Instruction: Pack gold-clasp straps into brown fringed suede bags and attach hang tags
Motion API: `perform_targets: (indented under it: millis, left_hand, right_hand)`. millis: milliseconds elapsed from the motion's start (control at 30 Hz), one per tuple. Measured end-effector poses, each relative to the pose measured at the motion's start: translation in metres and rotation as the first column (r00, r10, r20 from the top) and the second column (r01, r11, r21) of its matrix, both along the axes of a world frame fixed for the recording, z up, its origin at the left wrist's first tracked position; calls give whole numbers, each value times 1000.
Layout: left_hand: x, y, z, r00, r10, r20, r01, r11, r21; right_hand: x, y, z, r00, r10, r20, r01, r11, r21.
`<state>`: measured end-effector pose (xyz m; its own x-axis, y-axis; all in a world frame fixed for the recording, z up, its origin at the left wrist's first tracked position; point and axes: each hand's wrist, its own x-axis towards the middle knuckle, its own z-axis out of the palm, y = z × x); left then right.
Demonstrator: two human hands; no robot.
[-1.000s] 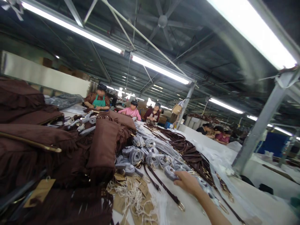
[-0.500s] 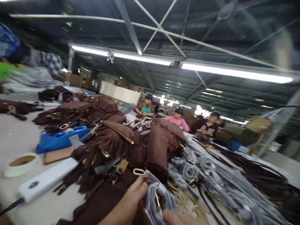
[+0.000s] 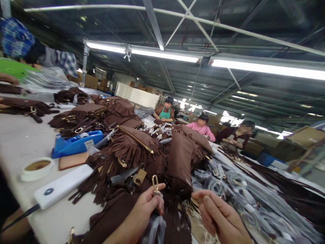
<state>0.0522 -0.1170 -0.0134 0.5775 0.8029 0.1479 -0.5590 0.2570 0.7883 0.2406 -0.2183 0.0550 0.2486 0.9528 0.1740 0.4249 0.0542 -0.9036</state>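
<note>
My left hand (image 3: 146, 206) pinches a plastic-wrapped bag strap (image 3: 155, 228) just below its gold clasp (image 3: 154, 181), which points up; the wrapped part hangs beneath my fingers. To its right, my right hand (image 3: 219, 215) has thumb and fingertips pressed together; what they hold, if anything, is too small to make out. Below both hands lies a dark brown fringed bag (image 3: 114, 213). Pale looped strings (image 3: 198, 217) lie partly hidden behind my right hand. A brown bag (image 3: 179, 159) and a small tan hang tag (image 3: 139, 177) are just beyond.
Brown fringed bags (image 3: 137, 140) are piled across the table. Plastic-wrapped straps (image 3: 236, 186) spread along the right. At left are a blue tape dispenser (image 3: 76, 144), a tape roll (image 3: 37, 169) and a white corded device (image 3: 63, 186). Several people sit beyond; another person's hand (image 3: 8, 78) shows far left.
The wrapped strap has swung to hang from my left hand, its clasp now upright. My right hand has let go of the bundle and moved up and right. The view has shifted left.
</note>
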Motion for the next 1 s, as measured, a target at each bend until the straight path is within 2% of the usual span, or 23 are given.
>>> perform_targets:
  millis: [67, 133, 233, 300, 400, 567, 700, 800, 867, 1000]
  left_hand:
    - [2, -3, 2, 992, -14, -128, 30, 992, 120]
    - [4, -6, 6, 975, -20, -222, 69, 974, 217]
    - [9, -10, 13, 958, -28, -284, 121, 942, 314]
    - [10, -10, 18, 953, -39, -299, 144, 930, 337]
    - [9, -8, 21, 940, -99, -326, 211, 920, 330]
    - [5, -4, 13, 897, -232, -377, 330, 918, 219]
    - [11, -4, 6, 942, -247, -228, 270, 960, 73]
    - [15, 0, 1, 965, -249, -85, 246, 968, -42]
    - [17, 3, -4, 968, -248, -48, 245, 968, -56]
    - [21, 8, -12, 981, -155, -118, 157, 988, 6]
  right_hand:
    - [-10, 8, 6, 999, -14, 48, 12, 999, 46]
    - [-22, 19, 8, 983, 27, 182, -39, 997, 62]
    - [-34, 35, 11, 932, 149, 331, -168, 985, 30]
    - [-36, 43, 14, 897, 255, 361, -273, 962, 0]
    - [-32, 49, 18, 906, 312, 287, -326, 945, 2]
    - [-24, 52, 16, 972, 192, 135, -199, 979, 41]
    - [-23, 53, 11, 983, 178, 51, -179, 984, 16]
    - [-22, 55, 8, 982, 186, -18, -186, 983, 9]
    - [-23, 58, 5, 977, 202, -62, -203, 979, 1]
    - [-25, 64, 1, 970, 231, -75, -234, 972, -26]
